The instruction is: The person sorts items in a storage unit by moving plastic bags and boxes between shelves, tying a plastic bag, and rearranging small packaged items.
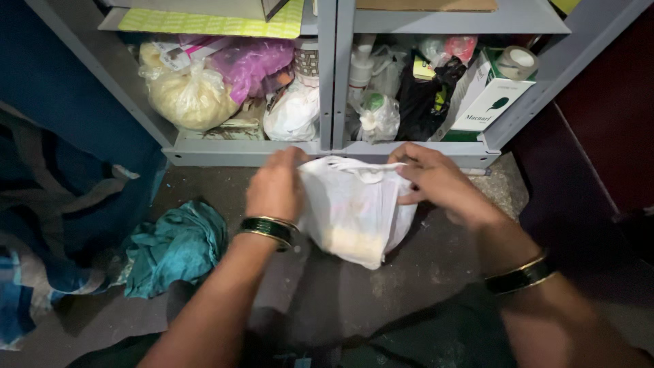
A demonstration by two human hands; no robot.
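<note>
1. My left hand (276,185) is closed on the left side of the white bag (354,208), fingers curled over its top edge.
2. My right hand (436,180) pinches the bag's right top edge, thumb at the front and fingers behind the plastic.
3. I see the bag held between both hands, upright, just above or on the dark floor (381,279); I cannot tell whether its bottom touches. A pale, grainy filling shows through the lower part.
4. Each wrist carries a dark bangle with gold rims: the left one (269,228), the right one (521,276).
5. Just behind the bag stands a grey shelf (327,146), its lowest ledge near my knuckles.
6. On that ledge, from left: a yellowish bag (191,95), a pink bag (248,61), a small white bag (293,112), a clear bag (378,116), a black bag (419,102) and a white carton (487,102) with a tape roll (518,63) on top.
7. Left of my left arm, a teal cloth (177,245) lies crumpled on the floor, well apart from the bag.
8. Further left, blue striped fabric (48,204) hangs at the frame's edge.
</note>
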